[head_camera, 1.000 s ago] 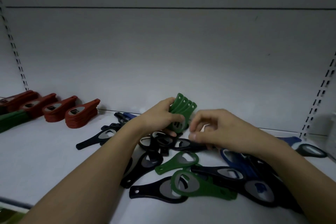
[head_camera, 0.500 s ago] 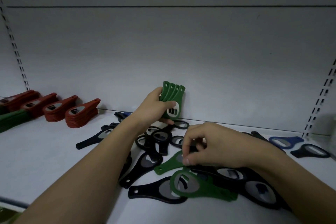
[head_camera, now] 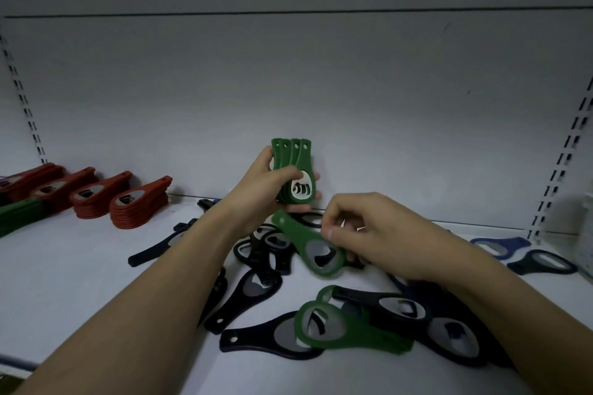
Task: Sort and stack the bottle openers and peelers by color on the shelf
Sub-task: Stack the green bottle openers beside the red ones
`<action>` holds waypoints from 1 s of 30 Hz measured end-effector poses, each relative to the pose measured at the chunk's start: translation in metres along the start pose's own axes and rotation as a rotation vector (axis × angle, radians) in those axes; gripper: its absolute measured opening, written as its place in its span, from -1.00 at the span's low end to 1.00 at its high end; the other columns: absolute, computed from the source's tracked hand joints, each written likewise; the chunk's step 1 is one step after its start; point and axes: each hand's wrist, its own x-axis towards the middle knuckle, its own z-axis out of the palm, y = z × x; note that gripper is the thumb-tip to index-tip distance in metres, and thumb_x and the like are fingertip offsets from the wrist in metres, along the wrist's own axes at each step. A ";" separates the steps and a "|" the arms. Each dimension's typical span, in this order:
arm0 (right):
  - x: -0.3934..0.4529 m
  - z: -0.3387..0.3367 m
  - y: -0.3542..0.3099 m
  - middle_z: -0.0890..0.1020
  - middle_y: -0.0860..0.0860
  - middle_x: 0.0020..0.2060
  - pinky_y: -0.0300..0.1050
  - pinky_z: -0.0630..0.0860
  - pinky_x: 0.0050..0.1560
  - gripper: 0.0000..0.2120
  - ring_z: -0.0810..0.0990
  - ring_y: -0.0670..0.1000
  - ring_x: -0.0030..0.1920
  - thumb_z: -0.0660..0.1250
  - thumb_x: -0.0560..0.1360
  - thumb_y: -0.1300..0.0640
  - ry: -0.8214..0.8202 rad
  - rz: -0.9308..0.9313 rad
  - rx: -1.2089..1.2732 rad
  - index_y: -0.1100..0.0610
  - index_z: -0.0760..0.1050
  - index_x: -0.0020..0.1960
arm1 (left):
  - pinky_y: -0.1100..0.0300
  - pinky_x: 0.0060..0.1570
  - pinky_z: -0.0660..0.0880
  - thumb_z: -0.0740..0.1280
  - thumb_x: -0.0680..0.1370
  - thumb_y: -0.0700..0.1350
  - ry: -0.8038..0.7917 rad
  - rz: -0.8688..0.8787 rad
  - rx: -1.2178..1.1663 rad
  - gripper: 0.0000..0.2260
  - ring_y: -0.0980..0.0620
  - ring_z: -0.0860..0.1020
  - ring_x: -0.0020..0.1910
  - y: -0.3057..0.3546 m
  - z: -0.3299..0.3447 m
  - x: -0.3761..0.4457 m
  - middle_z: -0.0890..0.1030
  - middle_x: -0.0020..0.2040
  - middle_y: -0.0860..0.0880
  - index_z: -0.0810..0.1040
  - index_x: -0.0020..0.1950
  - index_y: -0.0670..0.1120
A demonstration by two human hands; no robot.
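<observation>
My left hand (head_camera: 269, 187) grips a stack of several green bottle openers (head_camera: 294, 170), held upright above the pile at the middle of the shelf. Just right and below, my right hand (head_camera: 369, 236) pinches a single green bottle opener (head_camera: 313, 245) by its round head, lifted off the pile with its handle pointing up toward the stack. Another green opener (head_camera: 340, 327) lies flat in the front of the pile, over black ones. A heap of black and dark blue openers (head_camera: 256, 289) covers the shelf under both hands.
Red opener stacks (head_camera: 138, 205) stand in a row at the back left, with a green stack (head_camera: 19, 215) at the far left edge. A blue opener (head_camera: 500, 242) and a black one (head_camera: 542, 263) lie at the right. The white shelf (head_camera: 80, 282) shows slotted uprights on both sides.
My right hand picked a green opener out of the pile and raised it toward the stack. My left hand turned the green stack upright and keeps it raised.
</observation>
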 end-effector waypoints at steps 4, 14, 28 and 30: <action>0.003 -0.009 0.006 0.63 0.16 -0.21 -0.09 0.57 -0.34 -0.91 0.58 0.04 -0.40 0.29 0.58 0.27 0.163 0.076 0.319 0.12 0.50 0.04 | 0.09 -0.27 0.59 0.18 0.60 -0.31 -0.019 -0.038 -0.049 -0.72 -0.10 0.69 -0.12 0.003 0.000 0.000 0.67 0.10 -0.18 0.42 0.29 -0.10; 0.010 -0.008 0.014 0.59 0.18 -0.14 -0.09 0.66 -0.28 -0.92 0.66 0.10 -0.35 0.35 0.55 0.28 0.381 0.143 0.453 0.23 0.49 0.03 | 0.21 -0.33 0.58 0.36 0.57 -0.16 -0.336 -0.141 0.063 -0.73 0.00 0.67 -0.17 0.001 0.023 -0.015 0.66 -0.06 -0.05 0.48 0.27 -0.08; -0.008 -0.017 0.010 0.63 -0.12 -0.09 -0.27 0.47 -0.27 -0.74 0.54 -0.17 -0.28 0.56 0.36 0.01 -0.395 0.235 -0.231 -0.09 0.54 -0.03 | 0.21 -0.32 0.57 0.37 0.52 -0.35 -0.203 -0.132 0.137 -0.64 0.08 0.67 -0.18 -0.003 0.014 -0.011 0.64 -0.05 -0.01 0.52 0.28 -0.10; -0.009 -0.022 0.014 0.60 -0.13 -0.12 -0.17 0.52 -0.22 -0.75 0.54 -0.12 -0.26 0.55 0.37 0.03 -0.313 0.252 -0.320 -0.10 0.52 -0.05 | 0.23 -0.31 0.58 0.41 0.51 -0.30 -0.192 -0.158 0.138 -0.70 0.07 0.67 -0.15 -0.002 0.014 -0.012 0.64 -0.09 -0.03 0.54 0.24 -0.16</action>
